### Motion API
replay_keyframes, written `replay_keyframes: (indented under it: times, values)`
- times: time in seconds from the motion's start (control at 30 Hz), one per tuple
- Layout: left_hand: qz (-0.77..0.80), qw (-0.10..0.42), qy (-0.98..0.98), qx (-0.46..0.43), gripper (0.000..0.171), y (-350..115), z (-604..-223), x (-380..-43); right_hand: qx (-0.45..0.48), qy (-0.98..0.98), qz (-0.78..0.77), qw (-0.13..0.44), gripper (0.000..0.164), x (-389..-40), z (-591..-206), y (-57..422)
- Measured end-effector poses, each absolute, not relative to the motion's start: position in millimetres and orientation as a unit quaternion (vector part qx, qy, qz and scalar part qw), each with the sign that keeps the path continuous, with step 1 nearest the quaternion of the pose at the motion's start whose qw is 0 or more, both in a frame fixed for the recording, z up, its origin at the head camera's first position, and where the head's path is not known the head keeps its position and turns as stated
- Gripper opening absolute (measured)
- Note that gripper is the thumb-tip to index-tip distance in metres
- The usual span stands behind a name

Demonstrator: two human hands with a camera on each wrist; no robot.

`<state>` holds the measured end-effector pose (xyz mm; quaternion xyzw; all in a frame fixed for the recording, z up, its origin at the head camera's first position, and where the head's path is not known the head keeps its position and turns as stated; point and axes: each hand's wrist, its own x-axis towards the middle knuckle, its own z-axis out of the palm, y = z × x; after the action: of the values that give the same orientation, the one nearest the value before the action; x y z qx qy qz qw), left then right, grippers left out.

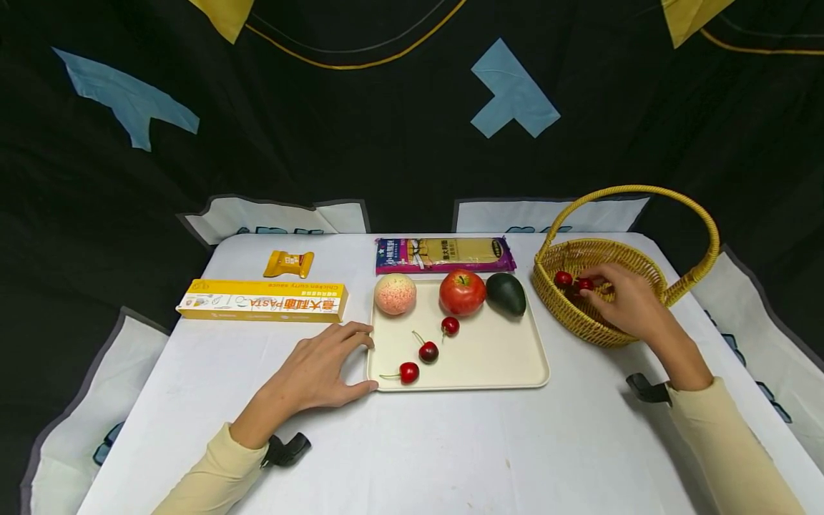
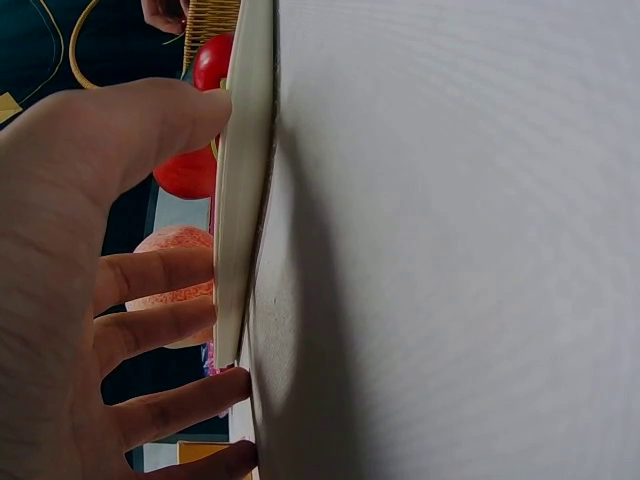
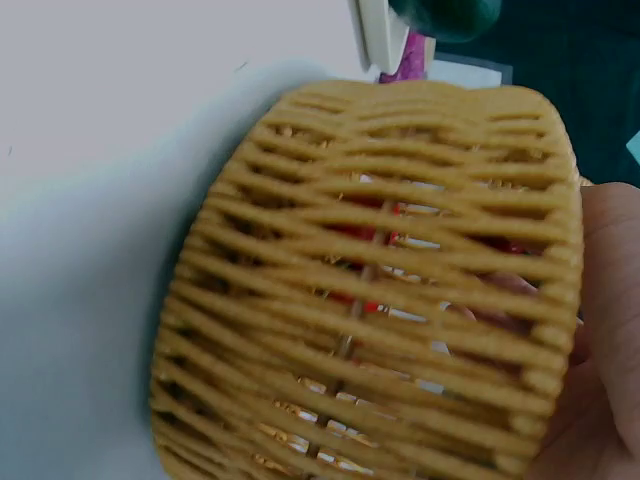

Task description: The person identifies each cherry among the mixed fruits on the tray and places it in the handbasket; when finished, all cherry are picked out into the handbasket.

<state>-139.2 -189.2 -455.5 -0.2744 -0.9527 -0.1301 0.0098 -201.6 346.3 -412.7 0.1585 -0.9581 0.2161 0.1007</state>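
Over the wicker basket (image 1: 575,322), my right hand (image 1: 626,299) pinches a red cherry (image 1: 584,284). Another cherry (image 1: 563,279) is beside it inside the basket. In the right wrist view the woven wall (image 3: 370,290) hides most of that hand. My left hand (image 1: 315,368) rests at the left edge of a cream tray (image 1: 492,357), its thumb and fingers spread along the rim. On the tray are a peach (image 1: 395,294), a red apple (image 1: 462,292), a dark green avocado (image 1: 506,295) and three cherries, the nearest cherry (image 1: 408,372) lying close to the front rim.
Behind the tray lies a purple-ended pasta packet (image 1: 445,255). A yellow and white pasta box (image 1: 264,300) and a small yellow wrapped snack (image 1: 288,264) lie at the left. The basket's tall handle (image 1: 644,189) arches above it. A dark curtain hangs behind the white table (image 1: 412,458).
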Motion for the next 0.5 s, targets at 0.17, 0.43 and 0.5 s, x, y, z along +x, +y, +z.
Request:
replay_keyframes:
  times: [0.17, 0.43, 0.5]
  values:
    - [-0.129, 0.011, -0.953, -0.273, 0.057, -189.0, -455.5, -139.3, 0.151, -0.964, 0.202, 0.084, 0.031, -206.8, -415.6, 354.5]
    - [-0.131, 0.013, -0.952, -0.275, 0.057, -189.2, -456.3, -139.4, 0.150, -0.966, 0.201, 0.069, 0.031, -211.4, -421.6, 362.3]
    - [-0.131, 0.013, -0.953, -0.274, 0.057, -189.3, -456.6, -139.2, 0.148, -0.967, 0.197, 0.060, 0.032, -212.2, -422.6, 363.1]
